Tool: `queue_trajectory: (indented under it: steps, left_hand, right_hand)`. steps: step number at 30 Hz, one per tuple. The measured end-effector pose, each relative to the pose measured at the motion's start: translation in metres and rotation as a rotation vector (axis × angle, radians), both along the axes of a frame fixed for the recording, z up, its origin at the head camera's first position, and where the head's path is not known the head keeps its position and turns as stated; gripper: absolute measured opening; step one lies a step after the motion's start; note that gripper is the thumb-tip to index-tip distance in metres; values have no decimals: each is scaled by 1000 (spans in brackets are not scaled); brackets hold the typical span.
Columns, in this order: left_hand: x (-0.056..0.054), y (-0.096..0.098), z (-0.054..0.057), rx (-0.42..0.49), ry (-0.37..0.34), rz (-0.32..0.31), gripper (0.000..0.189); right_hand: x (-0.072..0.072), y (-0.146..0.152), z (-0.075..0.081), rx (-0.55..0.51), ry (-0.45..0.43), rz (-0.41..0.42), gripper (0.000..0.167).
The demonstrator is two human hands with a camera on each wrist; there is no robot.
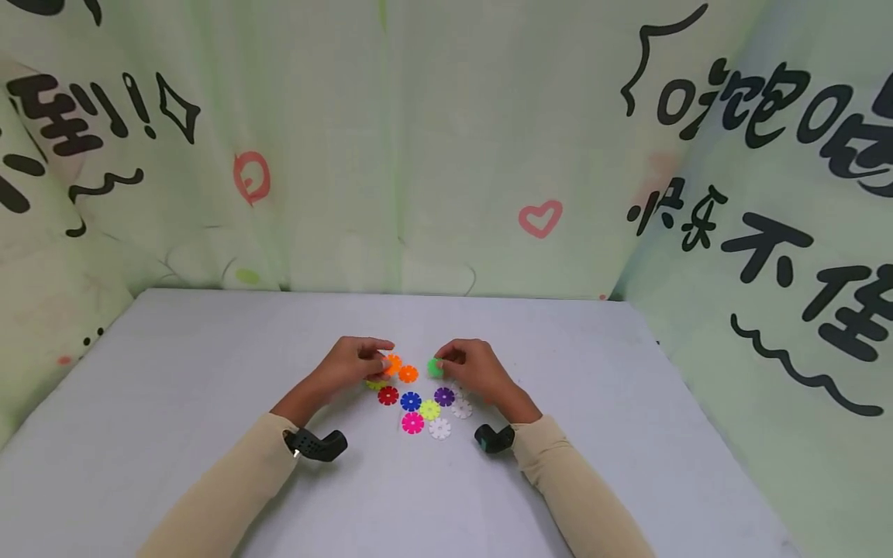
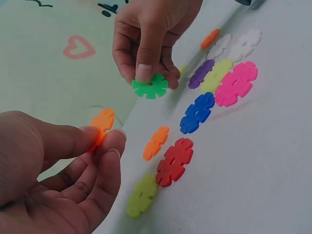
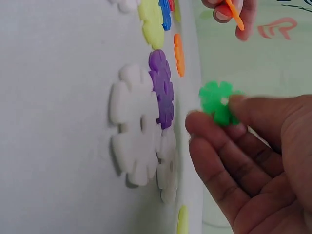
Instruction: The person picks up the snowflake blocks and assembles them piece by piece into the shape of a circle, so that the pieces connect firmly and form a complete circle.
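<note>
Between thumb and fingertips my left hand (image 1: 354, 359) pinches an orange notched flower disc (image 2: 103, 126), raised off the table. Opposite it, my right hand (image 1: 477, 370) pinches a green flower disc (image 3: 217, 101) by its edge, also held up. Below the hands lie a loose orange disc (image 1: 408, 373), a red disc (image 1: 387, 395), a blue disc (image 1: 411, 401), a purple disc (image 1: 444, 396) and a pink disc (image 1: 412, 422). A yellow-green disc (image 2: 142, 196) lies beside the red one, partly behind my left hand in the head view. The two held discs are apart.
Another yellow-green disc (image 1: 429, 410) touches the group's middle, with white discs (image 1: 439, 428) at its right side. All lie flat on a white table (image 1: 209, 372). A pale green curtain (image 1: 446, 155) with black writing and red hearts surrounds the table's back and sides.
</note>
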State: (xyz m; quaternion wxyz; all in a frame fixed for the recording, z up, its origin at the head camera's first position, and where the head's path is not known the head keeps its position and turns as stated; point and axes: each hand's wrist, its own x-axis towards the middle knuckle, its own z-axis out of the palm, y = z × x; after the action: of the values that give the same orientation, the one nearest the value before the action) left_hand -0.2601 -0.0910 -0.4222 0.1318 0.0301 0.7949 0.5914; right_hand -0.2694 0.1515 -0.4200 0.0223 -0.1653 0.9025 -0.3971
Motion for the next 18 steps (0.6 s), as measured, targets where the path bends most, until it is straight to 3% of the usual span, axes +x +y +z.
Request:
queue_trajectory:
  steps: [7, 11, 15, 18]
  left_hand:
    - [4, 2, 4, -27, 5, -19, 28]
    - [7, 4, 7, -48, -6, -17, 27]
    - [9, 7, 9, -25, -42, -24, 27]
    - [12, 8, 9, 8, -74, -26, 27]
  right_hand:
    - [7, -2, 3, -20, 8, 23, 5]
    - [10, -3, 5, -31, 23, 40, 13]
    - [14, -2, 7, -50, 29, 58, 19]
    - [17, -2, 10, -54, 26, 75, 14]
